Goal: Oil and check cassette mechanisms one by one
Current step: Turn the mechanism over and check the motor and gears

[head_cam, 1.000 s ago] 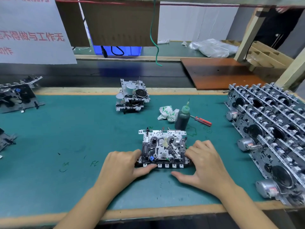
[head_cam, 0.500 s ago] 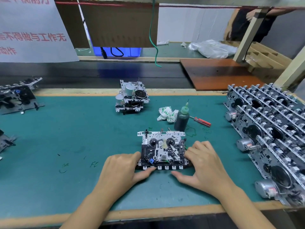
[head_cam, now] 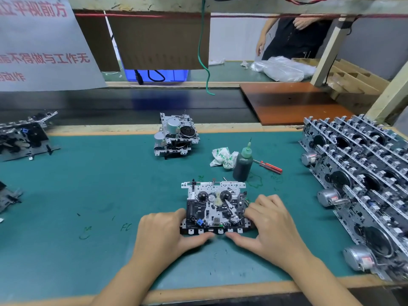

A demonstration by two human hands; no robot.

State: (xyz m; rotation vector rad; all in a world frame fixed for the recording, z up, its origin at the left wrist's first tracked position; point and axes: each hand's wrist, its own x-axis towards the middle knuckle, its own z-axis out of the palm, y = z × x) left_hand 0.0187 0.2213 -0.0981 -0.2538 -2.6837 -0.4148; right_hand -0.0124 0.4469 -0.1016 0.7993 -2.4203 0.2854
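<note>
Currently the cassette mechanism (head_cam: pixel 215 208) is held flat on the green mat (head_cam: pixel 88 184), gripped at its sides by left hand (head_cam: pixel 164 234) and right hand (head_cam: pixel 268 221). Risk: oil bottle (head_cam: pixel 242 165) just behind could be toppled if the unit is pushed forward.

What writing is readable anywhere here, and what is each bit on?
"立平视前方", cut off at left: top line of the white hanging sign.
"后不得做与工作无", also cut off: sign's middle line.
"的动作", partly cut: sign's bottom line.
"FC", green scribble on the green mat.
Motor labels: too small to read.
</note>
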